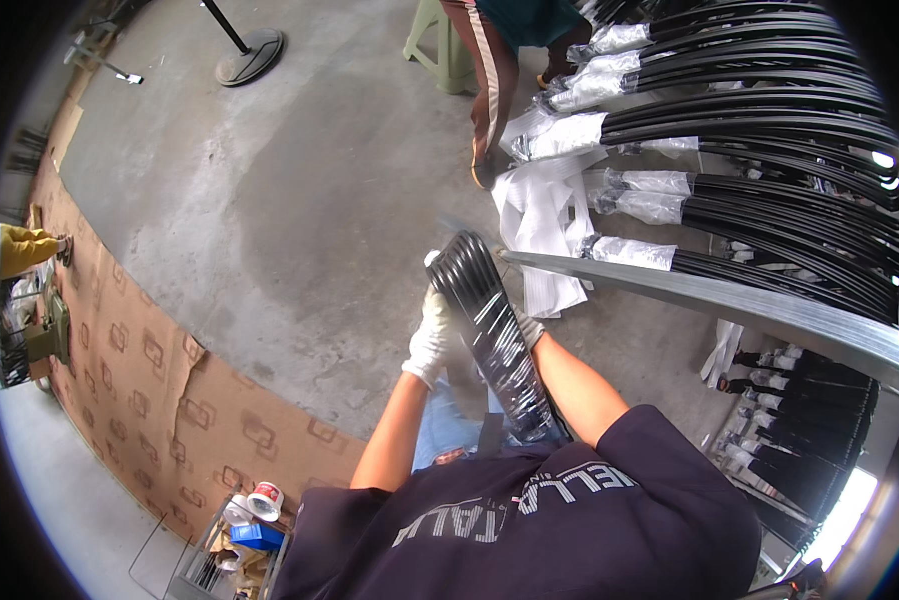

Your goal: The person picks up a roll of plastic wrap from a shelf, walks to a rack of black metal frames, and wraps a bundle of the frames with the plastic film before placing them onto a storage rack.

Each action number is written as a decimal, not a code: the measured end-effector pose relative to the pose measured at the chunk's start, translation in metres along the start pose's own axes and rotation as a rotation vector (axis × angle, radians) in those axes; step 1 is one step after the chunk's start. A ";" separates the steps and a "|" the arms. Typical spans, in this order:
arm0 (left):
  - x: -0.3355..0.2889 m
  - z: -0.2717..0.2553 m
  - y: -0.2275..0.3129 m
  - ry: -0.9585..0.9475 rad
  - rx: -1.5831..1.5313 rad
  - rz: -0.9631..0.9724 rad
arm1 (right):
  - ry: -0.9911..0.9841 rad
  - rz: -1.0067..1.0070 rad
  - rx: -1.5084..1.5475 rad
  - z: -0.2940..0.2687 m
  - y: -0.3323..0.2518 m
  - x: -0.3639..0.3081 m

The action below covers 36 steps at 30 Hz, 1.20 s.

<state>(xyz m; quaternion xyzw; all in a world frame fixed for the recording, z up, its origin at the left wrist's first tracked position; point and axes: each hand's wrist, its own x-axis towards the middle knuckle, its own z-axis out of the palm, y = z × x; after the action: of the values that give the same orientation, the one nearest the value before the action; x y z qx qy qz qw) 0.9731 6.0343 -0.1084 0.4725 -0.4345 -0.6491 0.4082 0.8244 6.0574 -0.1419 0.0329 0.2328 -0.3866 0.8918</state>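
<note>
A big metal rack [709,287] full of black rods [759,128] is on the right. A shiny black bundle [491,330] is in front of the person's tummy. The left hand [429,338] grips its left side. The right hand [530,326] is partly hidden behind it; I cannot tell its grip.

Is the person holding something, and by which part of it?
Yes, the black bundle. The left hand holds its left edge near the far end; the right hand is at its right side, mostly hidden, so its grip cannot be told.
</note>
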 end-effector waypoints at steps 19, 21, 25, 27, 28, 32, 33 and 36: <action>-0.042 -0.031 0.038 0.268 -0.839 -0.579 | 0.288 -0.008 -2.663 0.146 -0.022 0.063; -0.041 -0.042 0.037 0.233 -0.770 -0.564 | 0.264 0.089 -2.491 0.161 -0.032 0.061; -0.027 -0.040 0.054 0.195 -0.216 -0.324 | 0.222 0.129 -1.845 0.169 -0.047 0.056; -0.026 -0.038 0.067 0.119 0.044 -0.142 | 0.472 0.120 -1.820 0.200 -0.036 0.040; -0.024 -0.035 0.069 0.102 0.141 -0.072 | 0.604 0.112 -1.796 0.214 -0.030 0.031; 0.009 -0.069 0.062 -0.360 0.061 -0.117 | 0.524 -0.126 -1.136 0.186 -0.035 0.029; 0.048 -0.112 0.025 -0.650 -0.024 0.205 | 0.510 -0.105 -1.051 0.184 -0.042 0.026; 0.071 -0.068 0.075 -0.338 -0.205 0.009 | 0.332 -0.144 -1.473 0.180 -0.052 0.030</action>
<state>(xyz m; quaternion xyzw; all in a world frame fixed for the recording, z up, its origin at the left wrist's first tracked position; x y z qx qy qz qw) 1.0321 5.9337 -0.0675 0.3110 -0.4307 -0.7580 0.3785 0.8757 5.9575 0.0110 -0.5286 0.5636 -0.1783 0.6093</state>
